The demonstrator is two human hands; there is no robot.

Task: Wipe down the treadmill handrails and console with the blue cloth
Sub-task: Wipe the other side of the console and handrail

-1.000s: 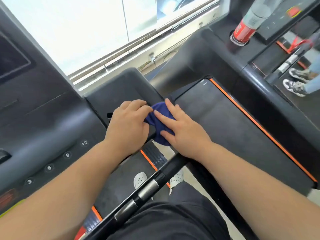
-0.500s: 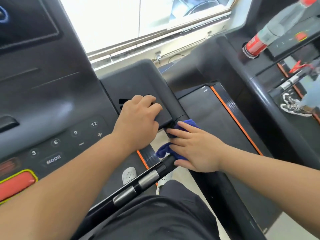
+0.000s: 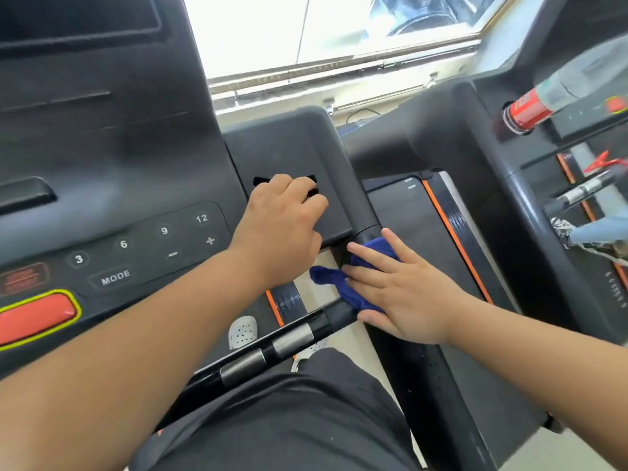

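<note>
The blue cloth (image 3: 327, 277) lies bunched on the black right handrail (image 3: 359, 202), where the rail meets the front crossbar (image 3: 292, 338). My right hand (image 3: 401, 294) lies flat on the cloth with straight fingers and presses it against the rail. A tail of the cloth sticks out to the left of my fingers. My left hand (image 3: 282, 226) rests on the right corner of the console (image 3: 136, 147), knuckles up and fingers curled, holding nothing that shows. Numbered keys and a MODE key sit on the console to its left.
A red stop button (image 3: 34, 321) sits at the console's lower left. A bottle with a red label (image 3: 530, 108) stands in the neighbouring treadmill's holder at the right, and another person's shoe (image 3: 560, 229) shows there. A bright window lies ahead.
My left hand let go of the cloth and settled on the console corner. My right hand slid the cloth down the handrail toward me. The view swung left toward the console.
</note>
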